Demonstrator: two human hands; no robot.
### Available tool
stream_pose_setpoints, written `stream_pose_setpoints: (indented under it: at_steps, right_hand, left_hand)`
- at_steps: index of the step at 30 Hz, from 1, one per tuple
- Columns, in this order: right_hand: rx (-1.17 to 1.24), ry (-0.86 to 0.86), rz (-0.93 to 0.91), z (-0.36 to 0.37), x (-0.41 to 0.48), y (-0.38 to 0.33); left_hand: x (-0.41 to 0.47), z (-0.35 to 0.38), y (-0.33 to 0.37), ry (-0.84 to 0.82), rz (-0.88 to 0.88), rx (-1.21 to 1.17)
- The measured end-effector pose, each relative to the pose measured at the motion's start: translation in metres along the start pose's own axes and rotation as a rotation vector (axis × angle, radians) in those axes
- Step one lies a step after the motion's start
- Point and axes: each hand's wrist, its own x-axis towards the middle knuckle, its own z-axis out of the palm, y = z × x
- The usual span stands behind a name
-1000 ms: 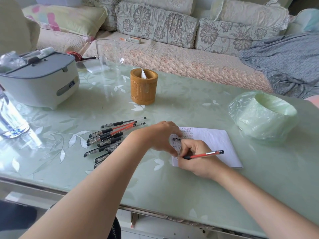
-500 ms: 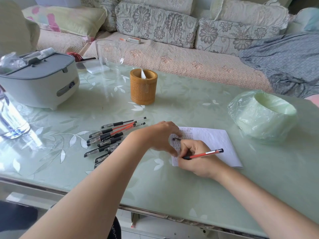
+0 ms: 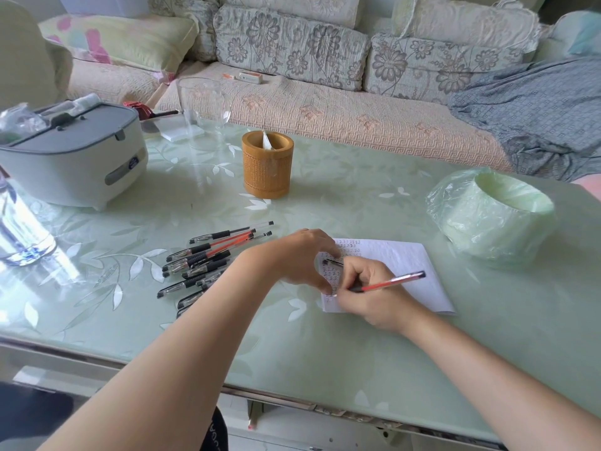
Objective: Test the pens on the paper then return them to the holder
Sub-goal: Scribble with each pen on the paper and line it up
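Note:
My right hand (image 3: 374,297) grips a red pen (image 3: 390,281) with its tip down on the lower left of the white paper (image 3: 406,265), which carries rows of small written marks. My left hand (image 3: 292,262) arches over the paper's left edge, with the fingertips resting on the sheet. A short black pen cap (image 3: 333,263) lies by those fingertips; whether it is pinched I cannot tell. Several black and red pens (image 3: 201,258) lie in a loose pile to the left. The round bamboo holder (image 3: 266,170) stands behind them with a white slip inside.
On the green glass table (image 3: 357,196), a grey-lidded appliance (image 3: 74,157) sits at far left with a clear bottle (image 3: 19,232) in front of it. A glass vase (image 3: 203,112) stands behind the holder. A wrapped green roll (image 3: 494,216) lies right of the paper. A sofa runs along the back.

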Motion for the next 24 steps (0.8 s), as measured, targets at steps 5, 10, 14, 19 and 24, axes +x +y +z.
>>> stream_pose_setpoints:
  at_steps: [5, 10, 14, 19, 24]
  right_hand:
    - [0.266, 0.173, 0.088, -0.016, 0.002, 0.002]
    - [0.144, 0.279, 0.081, -0.032, 0.006, 0.002]
    - [0.118, 0.302, 0.065, -0.046, 0.009, -0.002]
    - [0.403, 0.263, 0.166, -0.05, 0.013, -0.007]
    - [0.166, 0.291, 0.105, -0.057, 0.017, -0.008]
  left_hand:
    - [-0.003, -0.001, 0.001, 0.002, -0.001, 0.009]
    - [-0.005, -0.003, 0.003, 0.074, -0.034, -0.062]
    - [-0.004, -0.001, 0.011, 0.134, -0.045, -0.011]
    - [0.0, 0.004, 0.014, 0.209, -0.024, 0.053]
    - [0.0, -0.001, 0.016, 0.291, -0.072, 0.026]
